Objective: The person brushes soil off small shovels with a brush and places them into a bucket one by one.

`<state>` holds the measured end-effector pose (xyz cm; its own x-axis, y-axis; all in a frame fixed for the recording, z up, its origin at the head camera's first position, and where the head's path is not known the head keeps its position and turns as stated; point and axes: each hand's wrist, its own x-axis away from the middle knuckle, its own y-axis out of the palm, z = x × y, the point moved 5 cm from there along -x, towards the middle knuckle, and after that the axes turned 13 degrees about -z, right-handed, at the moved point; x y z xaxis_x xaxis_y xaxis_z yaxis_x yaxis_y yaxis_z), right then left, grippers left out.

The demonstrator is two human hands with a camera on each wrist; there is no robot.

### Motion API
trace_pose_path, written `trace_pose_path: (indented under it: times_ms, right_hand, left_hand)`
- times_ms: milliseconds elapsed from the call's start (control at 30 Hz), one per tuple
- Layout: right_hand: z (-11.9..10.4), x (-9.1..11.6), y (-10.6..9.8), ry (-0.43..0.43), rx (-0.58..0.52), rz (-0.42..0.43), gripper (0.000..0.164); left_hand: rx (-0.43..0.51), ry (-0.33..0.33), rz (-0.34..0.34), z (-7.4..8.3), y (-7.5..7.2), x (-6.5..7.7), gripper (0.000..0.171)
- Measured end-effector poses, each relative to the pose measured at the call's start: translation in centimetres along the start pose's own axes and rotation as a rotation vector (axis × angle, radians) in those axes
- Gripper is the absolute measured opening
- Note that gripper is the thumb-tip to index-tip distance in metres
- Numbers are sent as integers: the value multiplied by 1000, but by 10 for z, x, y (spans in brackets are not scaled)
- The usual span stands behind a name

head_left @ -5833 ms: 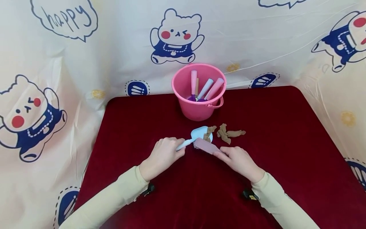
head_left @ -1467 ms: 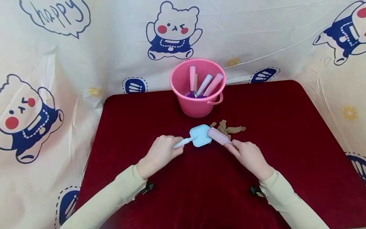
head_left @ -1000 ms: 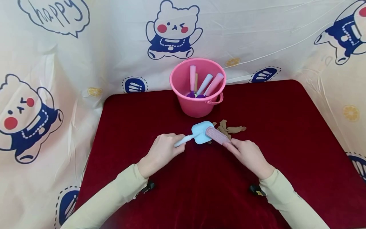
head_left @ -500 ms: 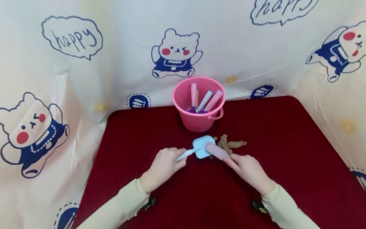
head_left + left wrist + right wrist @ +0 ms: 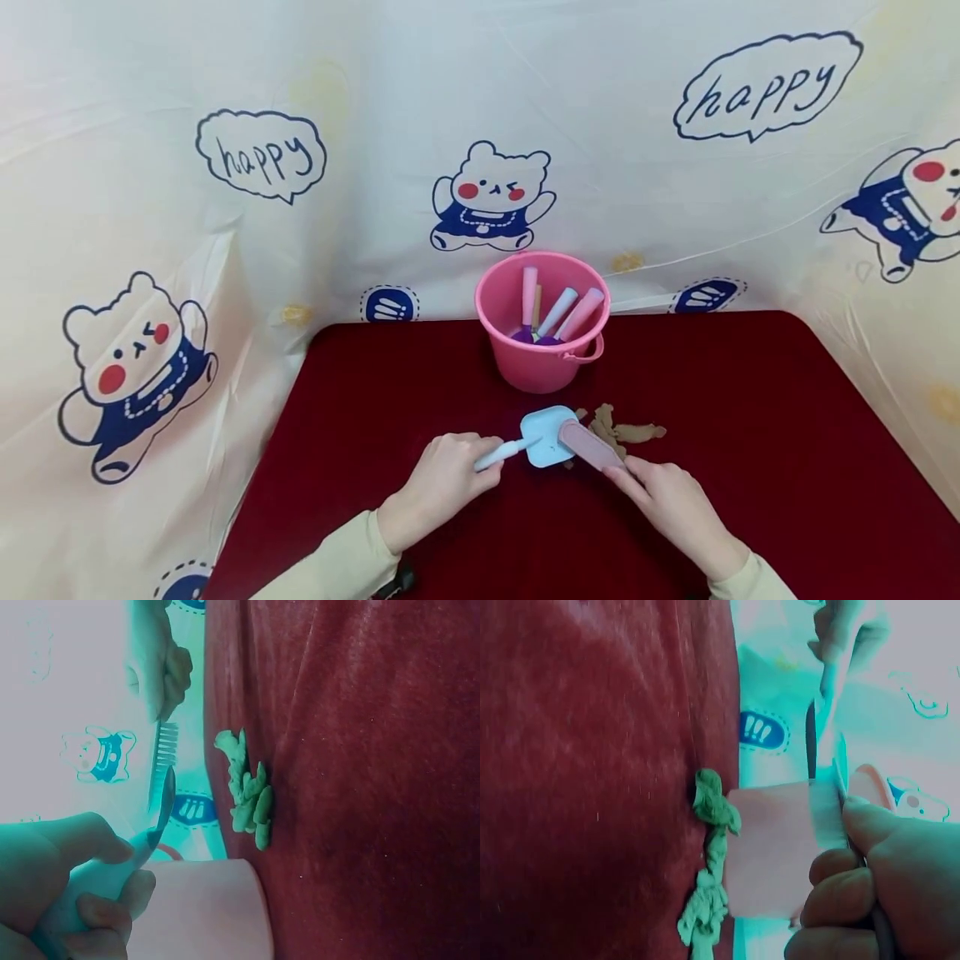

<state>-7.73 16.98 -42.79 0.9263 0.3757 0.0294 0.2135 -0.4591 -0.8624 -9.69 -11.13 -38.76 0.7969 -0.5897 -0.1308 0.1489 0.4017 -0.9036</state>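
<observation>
My left hand point(image 5: 442, 479) grips the handle of a light blue toy shovel point(image 5: 542, 440), its blade held in front of the bucket and above the table. The right hand point(image 5: 675, 504) holds a pink brush point(image 5: 588, 444) by the handle. Its head overlaps the right part of the shovel blade, and in the right wrist view the bristles point(image 5: 826, 814) face the blade. Several brown, crumpled, clay-like pieces point(image 5: 637, 433) lie on the table below and beyond the tools, partly hidden by them. The left wrist view shows these pieces point(image 5: 244, 787) bunched on the cloth, apart from the shovel.
A pink bucket point(image 5: 532, 371) stands at the back of the dark red table point(image 5: 390, 383), with several handles point(image 5: 558, 310) sticking up inside. Behind it hangs a white sheet point(image 5: 600, 167) printed with bears. Its side panels flank the table.
Earliest, brown pieces lay on the shovel blade; it is bare from 1.5 s ago on, and the pieces lie on the table. The brush has shifted to the blade's right part. The head view tilts up.
</observation>
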Motion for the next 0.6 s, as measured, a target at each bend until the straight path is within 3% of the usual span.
trace_pose_path:
  times_ms: [67, 267, 500, 600]
  right_hand:
    - [3, 1, -1, 19, 7, 28, 42]
    - [1, 12, 6, -71, 3, 57, 45]
    - [10, 9, 3, 78, 6, 31, 44]
    - [5, 7, -1, -2, 12, 75, 44]
  left_hand:
    - [9, -15, 3, -2, 2, 1, 15]
    - [32, -9, -15, 1, 7, 2, 14]
    - [-1, 2, 45, 2, 5, 3, 18]
    - [17, -19, 32, 0, 5, -2, 17]
